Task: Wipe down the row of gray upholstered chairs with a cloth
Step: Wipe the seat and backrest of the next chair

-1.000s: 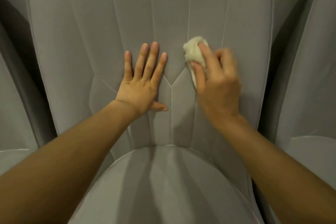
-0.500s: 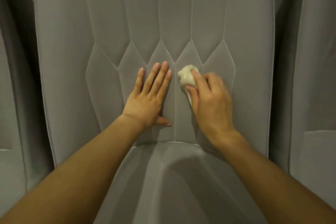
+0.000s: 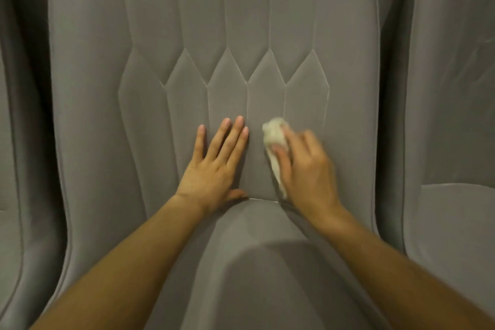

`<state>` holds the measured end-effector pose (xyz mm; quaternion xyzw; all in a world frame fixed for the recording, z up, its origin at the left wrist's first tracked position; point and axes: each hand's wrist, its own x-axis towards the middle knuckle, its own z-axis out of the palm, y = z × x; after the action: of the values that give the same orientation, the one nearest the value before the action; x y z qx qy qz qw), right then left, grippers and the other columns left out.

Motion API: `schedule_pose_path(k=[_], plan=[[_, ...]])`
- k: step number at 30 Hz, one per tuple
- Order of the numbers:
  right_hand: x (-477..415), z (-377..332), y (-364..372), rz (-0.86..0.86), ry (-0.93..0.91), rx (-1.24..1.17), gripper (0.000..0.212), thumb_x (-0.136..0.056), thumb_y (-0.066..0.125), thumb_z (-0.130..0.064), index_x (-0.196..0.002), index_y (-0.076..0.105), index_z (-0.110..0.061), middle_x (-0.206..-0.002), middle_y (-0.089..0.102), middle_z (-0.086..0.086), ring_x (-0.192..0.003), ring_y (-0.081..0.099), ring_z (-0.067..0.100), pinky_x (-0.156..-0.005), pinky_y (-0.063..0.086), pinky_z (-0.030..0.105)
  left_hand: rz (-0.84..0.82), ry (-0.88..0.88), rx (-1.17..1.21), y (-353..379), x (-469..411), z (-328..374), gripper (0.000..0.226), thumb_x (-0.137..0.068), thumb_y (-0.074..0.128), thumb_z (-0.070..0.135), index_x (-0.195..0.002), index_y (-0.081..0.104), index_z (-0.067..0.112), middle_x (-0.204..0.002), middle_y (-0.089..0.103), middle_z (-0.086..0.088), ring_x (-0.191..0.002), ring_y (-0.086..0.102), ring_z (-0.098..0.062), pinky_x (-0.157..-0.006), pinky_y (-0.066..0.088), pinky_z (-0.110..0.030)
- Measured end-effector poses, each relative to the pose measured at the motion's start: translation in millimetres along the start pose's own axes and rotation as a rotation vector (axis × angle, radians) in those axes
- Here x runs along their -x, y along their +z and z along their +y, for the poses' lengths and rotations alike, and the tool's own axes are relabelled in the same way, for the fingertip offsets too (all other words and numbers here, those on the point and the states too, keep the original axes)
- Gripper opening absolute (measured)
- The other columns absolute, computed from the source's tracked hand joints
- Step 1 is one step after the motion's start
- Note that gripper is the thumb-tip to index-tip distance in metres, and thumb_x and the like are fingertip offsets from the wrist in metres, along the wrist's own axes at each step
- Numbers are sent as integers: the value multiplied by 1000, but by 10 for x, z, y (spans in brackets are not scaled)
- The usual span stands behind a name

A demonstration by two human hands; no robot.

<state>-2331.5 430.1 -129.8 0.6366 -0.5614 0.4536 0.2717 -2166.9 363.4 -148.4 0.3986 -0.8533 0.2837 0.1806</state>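
Currently right hand (image 3: 308,171) clamps wadded cloth (image 3: 274,135) low on centre chair backrest (image 3: 166,35); left hand (image 3: 214,169) flat, fingers (image 3: 227,139) straight. Flanking chairs (image 3: 455,115) probably remain.

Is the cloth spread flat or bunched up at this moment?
Bunched up. The cloth shows as a crumpled wad with a tail below, gripped by the right hand against the chair backrest.

A crumpled cream cloth (image 3: 275,139) is gripped by the right hand (image 3: 305,169) and pressed to the lower backrest of a gray upholstered chair (image 3: 171,35). The left hand (image 3: 214,169) is laid flat alongside it, fingers straight, just above the seat cushion (image 3: 257,262). Neighbouring chairs (image 3: 452,115) are seen on both sides.
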Motion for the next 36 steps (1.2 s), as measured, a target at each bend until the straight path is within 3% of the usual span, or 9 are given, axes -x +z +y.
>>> schedule_pose_path(k=[3,6,12,15,19,23,26,32,36], plan=[[-781,43,-270,227,31,69,36,-94,50,-28,-119,60,-3,-91,60,19,-76,58,32,-59,36,29,67,43,-13,-92,-183,86,137,-52,74,71,-148,6,0,-156,8,-9,-145,2,-28,-112,-4,-53],[-1218,208,-390,178,91,296,36,-96,47,-32,-119,58,-7,-106,60,18,-95,56,35,-78,37,38,90,29,58,-139,-367,200,132,-61,69,71,-149,-6,6,-157,-8,-6,-144,-6,-27,-112,-12,-50],[-125,204,-209,36,43,439,24,-81,71,-21,-94,66,-1,-72,58,13,-59,52,29,-55,33,30,66,5,117,-83,-349,274,131,-66,64,72,-145,-22,13,-151,-30,4,-139,-34,-21,-111,-22,-46],[-26,172,-309,-7,8,396,24,-77,75,-20,-92,67,-2,-69,57,11,-57,51,27,-58,26,28,81,18,104,-117,-324,221,131,-63,65,73,-148,-12,10,-156,-18,2,-141,-29,-21,-112,-17,-46],[-550,195,-456,174,84,358,29,-90,52,-26,-100,64,-1,-78,58,14,-65,52,28,-61,31,30,51,1,82,-145,-323,222,131,-64,64,74,-147,-15,10,-155,-21,4,-140,-31,-20,-111,-19,-46],[-220,149,-345,25,103,489,24,-75,78,-18,-87,65,-1,-72,57,14,-61,52,29,-57,34,31,36,6,109,-132,-328,245,130,-71,57,75,-142,-31,12,-146,-44,0,-135,-40,-21,-108,-27,-46],[315,121,-263,-149,105,484,30,-60,86,-14,-82,68,-5,-68,54,8,-58,50,24,-56,29,31,79,19,90,-147,-327,196,129,-64,60,74,-148,-12,9,-157,-16,-1,-142,-23,-22,-112,-17,-47],[-556,61,-531,116,99,55,27,-90,48,-24,-94,64,-3,-78,54,13,-63,49,26,-59,32,27,58,-54,161,-458,-689,8,119,-77,54,71,-136,-36,18,-141,-45,1,-129,-44,-20,-105,-29,-44],[-1637,144,-626,181,136,157,31,-95,46,-28,-114,58,-7,-113,53,16,-103,50,31,-82,37,34,110,-122,168,-829,-1194,-139,124,-74,55,73,-145,-27,14,-153,-33,-5,-141,-29,-26,-110,-19,-50]])
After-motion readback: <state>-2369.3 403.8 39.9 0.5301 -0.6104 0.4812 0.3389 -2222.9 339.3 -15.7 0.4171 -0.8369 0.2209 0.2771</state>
